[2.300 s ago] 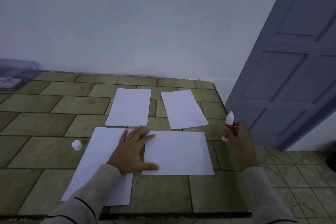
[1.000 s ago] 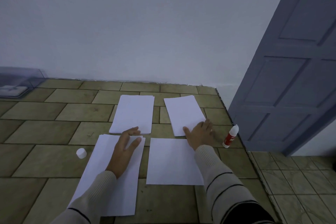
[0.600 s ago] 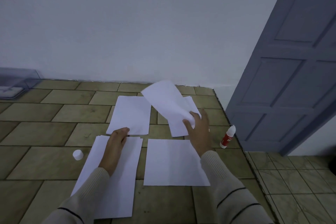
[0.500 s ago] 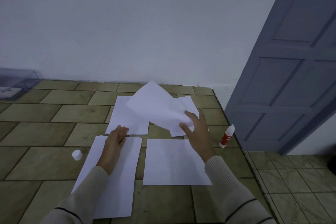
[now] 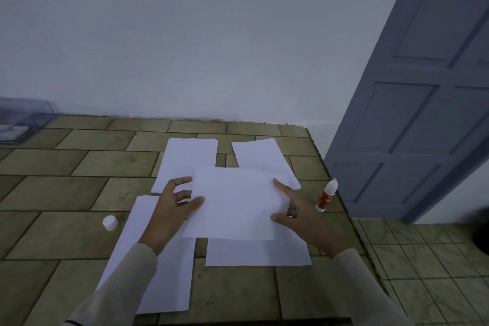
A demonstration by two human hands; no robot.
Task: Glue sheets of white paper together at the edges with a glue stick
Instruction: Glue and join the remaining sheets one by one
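Note:
I hold one white sheet (image 5: 238, 204) level above the tiled counter, my left hand (image 5: 172, 209) pinching its left edge and my right hand (image 5: 296, 213) gripping its right edge. Directly under it lies another white sheet (image 5: 259, 253). A long paper stack (image 5: 158, 272) lies at the left under my left forearm. Two more paper piles sit farther back, the left pile (image 5: 189, 159) and the right pile (image 5: 260, 155). The uncapped glue stick (image 5: 326, 196) stands upright right of my right hand. Its white cap (image 5: 110, 222) rests on the counter at the left.
The tiled counter (image 5: 60, 193) ends at its right edge beside a grey-blue door (image 5: 410, 127). A clear plastic box (image 5: 21, 122) sits at the far left by the white wall. A lower tiled floor (image 5: 428, 259) shows at the right.
My right hand set the glue stick down, lifted a sheet from the back right pile and brought it toward me. My left hand left the long stack and took the sheet's left edge.

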